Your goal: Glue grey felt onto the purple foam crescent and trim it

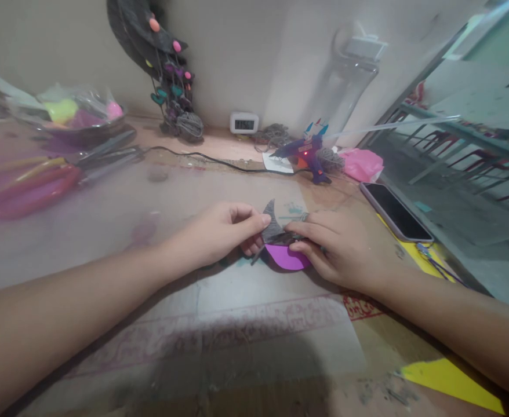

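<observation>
A small craft piece sits between my two hands, with a grey, yarn-textured pointed part (272, 223) standing up and a rounded purple part (287, 257) below it. My left hand (241, 226) pinches the grey pointed part between thumb and fingers. On the other side, my right hand (335, 243) has its fingers closed on the piece's right edge, at the dark band and the purple part. The fingers of my right hand cover part of the piece.
A purple glue gun (309, 153) with a lit red light stands behind my hands, its black cord (211, 157) running left. Scissors (41, 174) lie at left near a plastic-wrapped bowl (80, 130). A phone (396, 211) rests by the right edge, and a small clock (243, 123) stands by the wall.
</observation>
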A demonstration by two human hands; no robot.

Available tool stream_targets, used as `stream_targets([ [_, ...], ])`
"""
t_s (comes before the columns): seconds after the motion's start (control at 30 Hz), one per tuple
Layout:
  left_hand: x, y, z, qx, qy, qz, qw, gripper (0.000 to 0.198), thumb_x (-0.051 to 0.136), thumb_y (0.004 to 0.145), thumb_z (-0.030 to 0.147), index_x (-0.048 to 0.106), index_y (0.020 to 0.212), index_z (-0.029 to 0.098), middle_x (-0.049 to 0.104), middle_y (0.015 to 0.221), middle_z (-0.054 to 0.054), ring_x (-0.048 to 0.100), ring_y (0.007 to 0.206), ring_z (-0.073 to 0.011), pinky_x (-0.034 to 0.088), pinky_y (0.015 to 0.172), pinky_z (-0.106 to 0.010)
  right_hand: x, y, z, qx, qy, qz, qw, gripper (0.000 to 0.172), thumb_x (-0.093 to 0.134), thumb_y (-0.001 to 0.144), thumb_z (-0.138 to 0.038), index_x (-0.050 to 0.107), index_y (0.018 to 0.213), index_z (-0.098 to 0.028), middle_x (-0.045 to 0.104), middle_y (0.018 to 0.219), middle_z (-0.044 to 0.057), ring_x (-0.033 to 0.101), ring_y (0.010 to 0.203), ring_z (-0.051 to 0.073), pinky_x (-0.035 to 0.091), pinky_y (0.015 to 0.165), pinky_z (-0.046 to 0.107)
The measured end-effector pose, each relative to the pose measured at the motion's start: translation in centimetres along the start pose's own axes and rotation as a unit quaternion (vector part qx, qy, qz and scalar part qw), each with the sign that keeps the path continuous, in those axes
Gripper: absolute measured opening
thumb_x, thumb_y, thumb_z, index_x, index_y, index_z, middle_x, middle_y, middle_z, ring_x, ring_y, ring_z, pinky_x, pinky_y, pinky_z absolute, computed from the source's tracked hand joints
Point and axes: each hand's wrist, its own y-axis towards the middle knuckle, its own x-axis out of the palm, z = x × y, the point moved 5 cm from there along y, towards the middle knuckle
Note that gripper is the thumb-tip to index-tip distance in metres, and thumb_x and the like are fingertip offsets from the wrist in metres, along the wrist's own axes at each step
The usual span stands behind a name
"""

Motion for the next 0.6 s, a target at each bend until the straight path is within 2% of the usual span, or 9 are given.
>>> stream_targets([
  [0.33, -0.23, 0.10, -0.23, 0.011, 0.033, 0.003, 0.999, 0.033, 0.051, 0.090, 0.040, 0.059, 0.070, 0.015, 0.065, 0.060, 0.000, 0.056, 0.052, -0.0091, 0.042, 0.050, -0.020, 0.08, 0.14, -0.23, -0.017, -0.016, 0.003, 1.000, 0.023, 0.051, 0.093, -0.028, 0.069, 0.095, -0.014, 0.064, 0.068, 0.003, 0.052, 0.059, 0.014, 0.030, 0.054, 0.027],
  [0.6, -0.09, 0.22, -0.32, -0.009, -0.009, -0.003, 1.000, 0.030, 0.051, 0.091, 0.034, 0.059, 0.068, 0.015, 0.064, 0.058, 0.001, 0.056, 0.050, -0.0075, 0.041, 0.048, -0.018, 0.45, -0.04, -0.12, -0.030, -0.032, 0.020, 0.999, 0.027, 0.047, 0.096, -0.028, 0.069, 0.093, -0.013, 0.063, 0.067, 0.004, 0.051, 0.059, 0.015, 0.033, 0.055, 0.028],
])
